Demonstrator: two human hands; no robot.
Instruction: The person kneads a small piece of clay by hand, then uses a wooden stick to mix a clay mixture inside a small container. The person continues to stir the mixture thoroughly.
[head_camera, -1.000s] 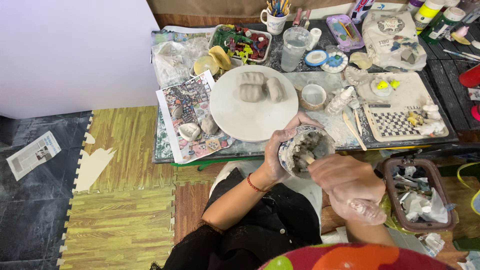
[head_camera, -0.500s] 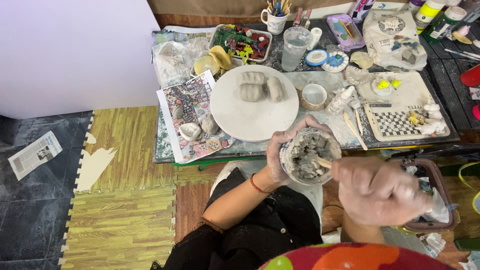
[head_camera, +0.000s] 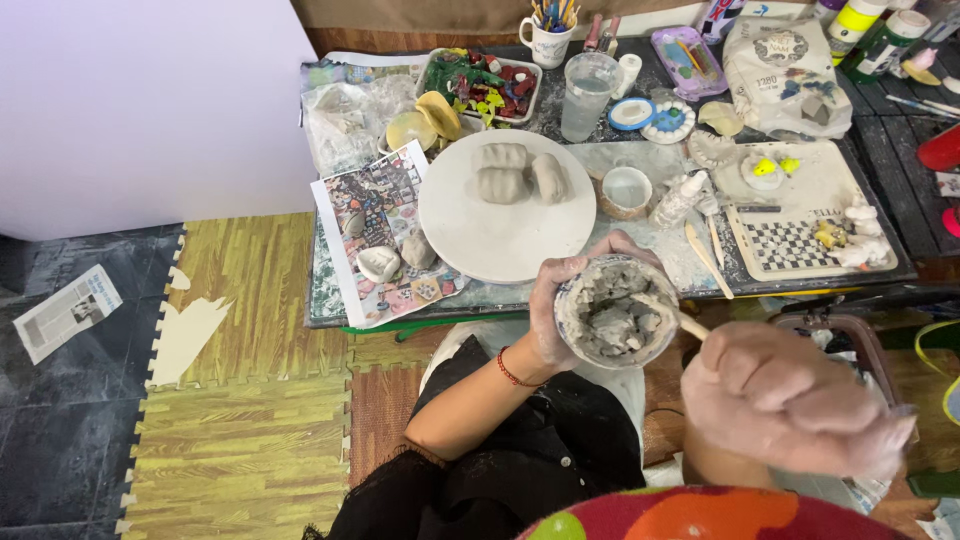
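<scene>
Since a moment ago, the right hand (head_camera: 790, 400) is sitting lower and nearer the camera, and the wooden stick (head_camera: 672, 315) is lying deeper across the clay.

Item: one small round bowl (head_camera: 616, 310) of wet grey clay, mouth facing up, being held in front of the near edge of the counter (head_camera: 640, 235), above the person's lap. The left hand (head_camera: 556, 310) is cupping it from its left side, fingers wrapping its wall.

Item: one wooden stick, long axis running from lower right to upper left, tip pointing into the clay. The right hand is closing in a fist around its handle end.

On the counter:
- one round white board (head_camera: 505, 215), carrying three grey clay lumps (head_camera: 520, 175);
- one printed sheet (head_camera: 385, 235), with two small clay pieces (head_camera: 398, 257) lying on it;
- one clear cup of water (head_camera: 588, 95);
- one mug of brushes (head_camera: 546, 35);
- one checkered tray (head_camera: 800, 215);
- one red tray of coloured bits (head_camera: 480, 80).

One folded newspaper (head_camera: 68, 312) is lying on the floor, well apart.
</scene>
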